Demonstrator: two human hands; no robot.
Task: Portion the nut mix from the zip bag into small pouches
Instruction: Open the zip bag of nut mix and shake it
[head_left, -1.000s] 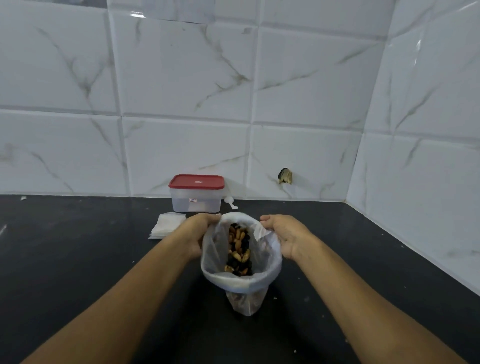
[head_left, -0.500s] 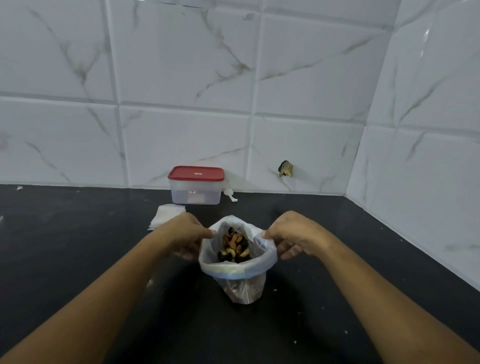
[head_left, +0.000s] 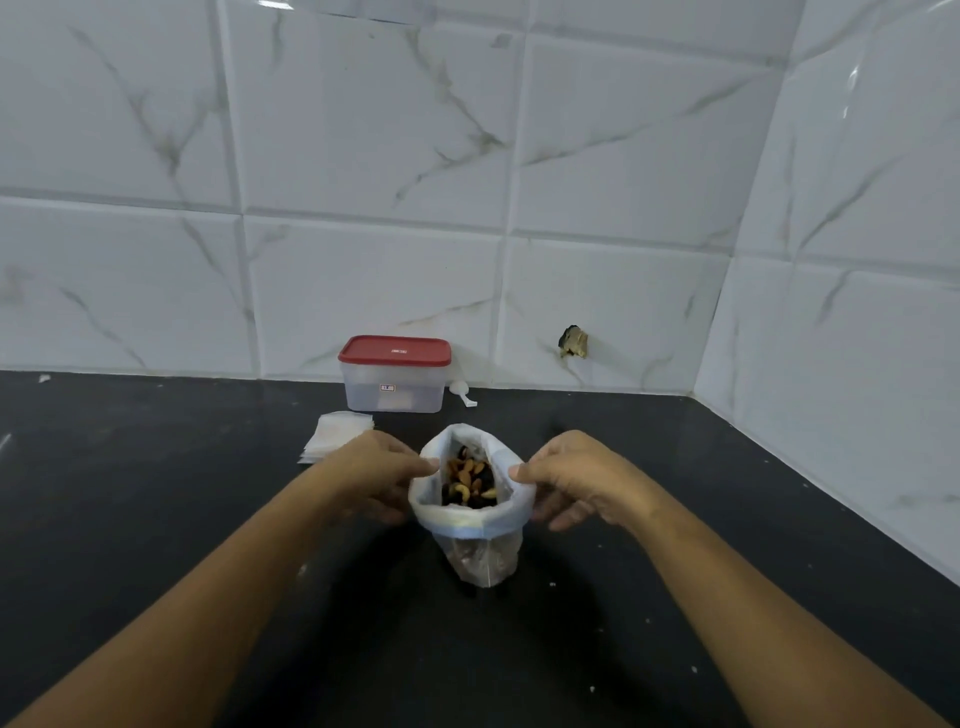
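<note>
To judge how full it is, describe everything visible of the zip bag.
The zip bag is thin clear plastic, standing upright on the black counter, mouth open, its top rolled outward into a whitish cuff. Cashews and dark pieces of nut mix show inside. The left hand and right hand pinch the cuff on opposite sides.

Black counter (head_left: 156, 493): zip bag (head_left: 475, 525), tub (head_left: 395, 387), pouches (head_left: 337, 434).

Translucent plastic zip bag (head_left: 475, 522), matt black counter (head_left: 156, 519), glossy marble-veined wall tiles (head_left: 363, 130).
</note>
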